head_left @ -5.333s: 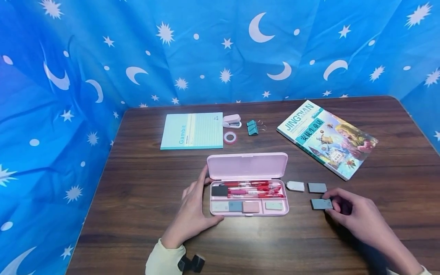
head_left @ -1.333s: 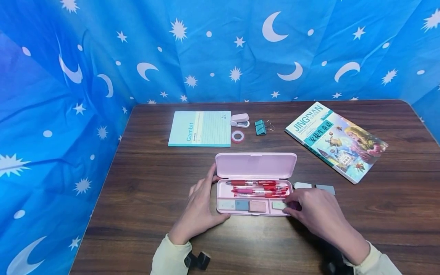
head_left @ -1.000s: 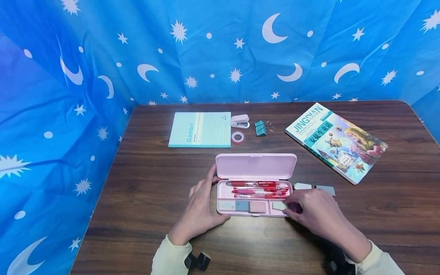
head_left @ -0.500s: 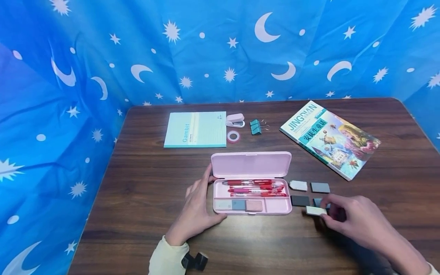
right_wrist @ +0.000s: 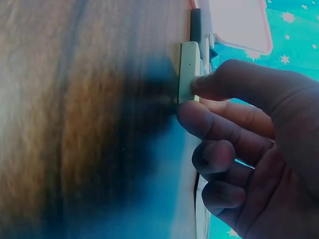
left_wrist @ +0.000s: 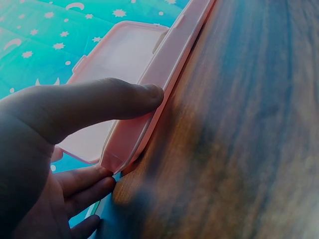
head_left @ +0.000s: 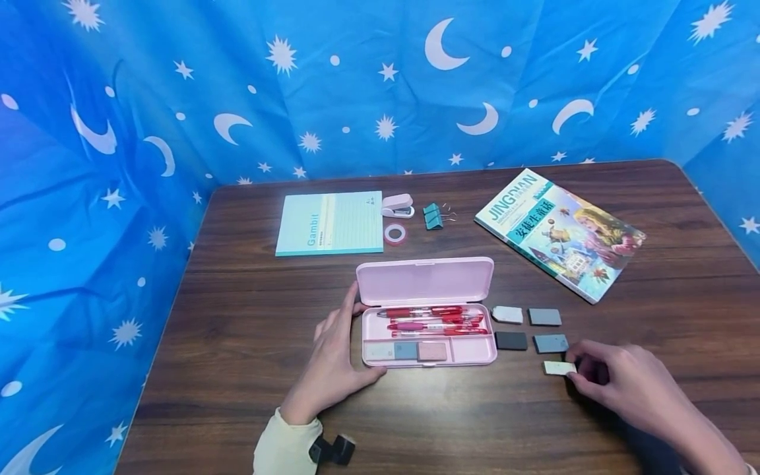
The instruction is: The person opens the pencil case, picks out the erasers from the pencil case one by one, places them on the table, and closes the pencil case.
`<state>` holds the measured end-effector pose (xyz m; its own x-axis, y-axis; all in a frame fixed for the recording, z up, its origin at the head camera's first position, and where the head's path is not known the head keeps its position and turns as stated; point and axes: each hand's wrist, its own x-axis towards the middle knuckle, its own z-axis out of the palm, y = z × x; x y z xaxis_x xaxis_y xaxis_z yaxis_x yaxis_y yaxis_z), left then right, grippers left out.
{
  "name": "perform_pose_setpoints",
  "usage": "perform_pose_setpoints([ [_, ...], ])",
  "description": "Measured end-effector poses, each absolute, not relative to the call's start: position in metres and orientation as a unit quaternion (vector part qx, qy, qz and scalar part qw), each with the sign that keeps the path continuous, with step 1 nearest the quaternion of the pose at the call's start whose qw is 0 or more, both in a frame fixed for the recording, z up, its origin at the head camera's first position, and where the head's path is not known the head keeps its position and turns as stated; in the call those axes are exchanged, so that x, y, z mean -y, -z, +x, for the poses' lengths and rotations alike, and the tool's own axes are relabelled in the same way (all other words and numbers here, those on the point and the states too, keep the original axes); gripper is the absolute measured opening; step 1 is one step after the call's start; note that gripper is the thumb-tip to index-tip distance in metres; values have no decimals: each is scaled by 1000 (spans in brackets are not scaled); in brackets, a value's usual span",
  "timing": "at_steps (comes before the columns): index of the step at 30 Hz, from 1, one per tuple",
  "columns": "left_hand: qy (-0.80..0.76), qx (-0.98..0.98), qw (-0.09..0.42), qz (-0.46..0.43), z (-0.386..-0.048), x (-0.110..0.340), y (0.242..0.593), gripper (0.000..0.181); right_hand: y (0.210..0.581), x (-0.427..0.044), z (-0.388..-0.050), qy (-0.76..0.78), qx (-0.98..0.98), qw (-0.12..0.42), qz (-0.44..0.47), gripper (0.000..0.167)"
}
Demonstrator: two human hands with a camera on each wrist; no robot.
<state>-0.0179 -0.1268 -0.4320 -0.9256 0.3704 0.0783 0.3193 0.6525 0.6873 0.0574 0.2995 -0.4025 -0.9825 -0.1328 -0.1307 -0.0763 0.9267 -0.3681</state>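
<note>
My left hand (head_left: 332, 363) holds the left end of an open pink pencil case (head_left: 469, 351); in the left wrist view its thumb presses the front wall. Several red pens (head_left: 436, 323) lie in the back compartment. A whitish eraser (head_left: 379, 351), a blue-grey eraser (head_left: 406, 350) and a pink eraser (head_left: 432, 351) sit in the front left compartment; the front right one is bare. My right hand (head_left: 623, 379) pinches a pale green eraser (head_left: 557, 368) at the table. Behind it lie a blue eraser (head_left: 551, 344), black eraser (head_left: 511, 341), grey eraser (head_left: 544, 317) and white eraser (head_left: 507, 315).
Towards the back of the brown table (head_left: 249, 297) are a mint notebook (head_left: 332, 224), a pink stapler (head_left: 398, 205), a tape roll (head_left: 394, 233) and a teal binder clip (head_left: 433, 216). A picture-covered book (head_left: 561, 234) lies back right. A blue curtain (head_left: 356, 86) hangs behind.
The blue eraser was set down and the black eraser moved from the case to the table. My right hand then took the pale green eraser from the right compartment to the front right. The left hand stayed.
</note>
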Motion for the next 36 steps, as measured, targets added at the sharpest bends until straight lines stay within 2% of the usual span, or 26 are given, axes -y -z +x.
perform_pose_setpoints([
  [3, -371, -908, 35, 190, -18, 127, 433, 138, 399, -296, 57, 179, -980, 70, -55, 18],
  [6, -369, -908, 34, 192, -19, 127, 433, 138, 390, -287, 55, 189, -979, 36, -60, 19],
  [10, -370, -909, 37, 189, -19, 129, 433, 138, 386, -254, 47, 253, -958, -65, -115, 24],
  [13, -370, -909, 36, 190, -18, 130, 434, 138, 390, -220, 39, 297, -935, -105, -161, 24],
  [20, -370, -908, 33, 192, -19, 128, 435, 139, 402, -166, 25, 302, -936, -66, -169, 12],
  [28, -368, -909, 31, 192, -20, 126, 433, 140, 403, -152, 21, 204, -963, -54, -167, 14],
  [34, -370, -909, 33, 189, -20, 127, 434, 141, 406, -144, 19, 140, -967, -86, -196, 16],
  [36, -371, -909, 35, 187, -20, 127, 434, 141, 407, -142, 18, 150, -967, -78, -190, 14],
])
